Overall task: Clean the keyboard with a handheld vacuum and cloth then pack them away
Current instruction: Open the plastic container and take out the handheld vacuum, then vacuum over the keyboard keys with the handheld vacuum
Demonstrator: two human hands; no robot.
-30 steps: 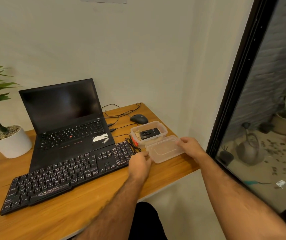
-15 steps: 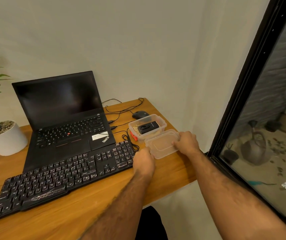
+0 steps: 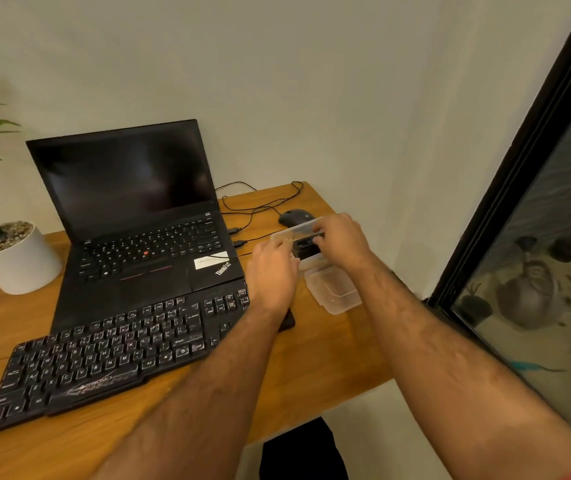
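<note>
While both hands reached into the clear plastic tub (image 3: 303, 233) at the desk's far right, the left hand (image 3: 272, 271) steadied it and the right hand (image 3: 341, 237) closed on the small black vacuum (image 3: 306, 249); its clear lid (image 3: 334, 289) lay nearer, and the black external keyboard (image 3: 110, 355) apparently awaited cleaning.

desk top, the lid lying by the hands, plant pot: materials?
Desk top: looks like wood or wood-look laminate, warm brown with visible grain and a soft sheen; cannot tell which. Lid: thin clear plastic, slightly frosted, the desk showing through it. Plant pot: smooth matte white, probably ceramic or plastic, with pebbles on top.
</note>
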